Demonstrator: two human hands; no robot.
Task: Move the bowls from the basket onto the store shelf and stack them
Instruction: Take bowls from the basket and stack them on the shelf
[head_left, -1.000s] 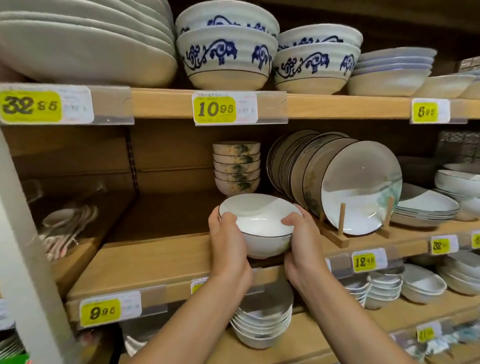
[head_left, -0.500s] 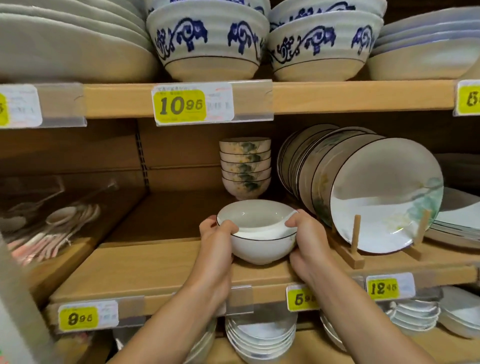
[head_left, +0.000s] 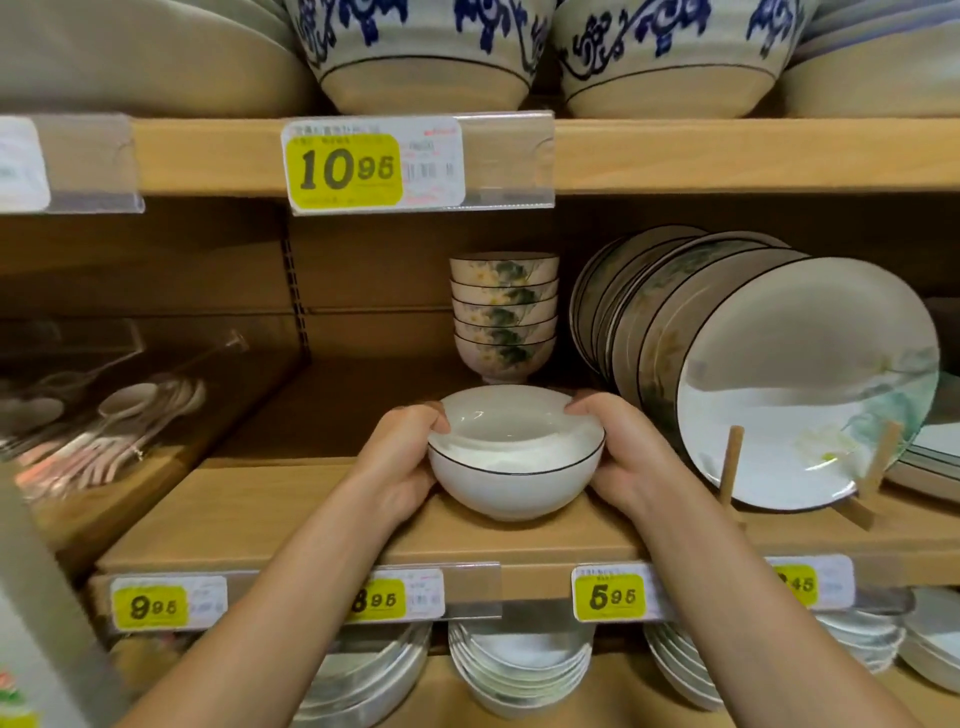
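My left hand (head_left: 400, 462) and right hand (head_left: 626, 457) clasp one white bowl (head_left: 514, 457) by its dark-lined rim, thumbs hooked over the edge, its base resting on the front of the pale wooden shelf (head_left: 249, 514). Below the bowl, four yellow price tags (head_left: 609, 596) line the shelf's front edge. Behind the bowl stands one stack of five flowered bowls (head_left: 503, 314). To the bowl's right, a row of plates (head_left: 727, 358) leans upright in a wooden rack. Above, two blue-patterned bowls (head_left: 423, 52) sit on the upper shelf.
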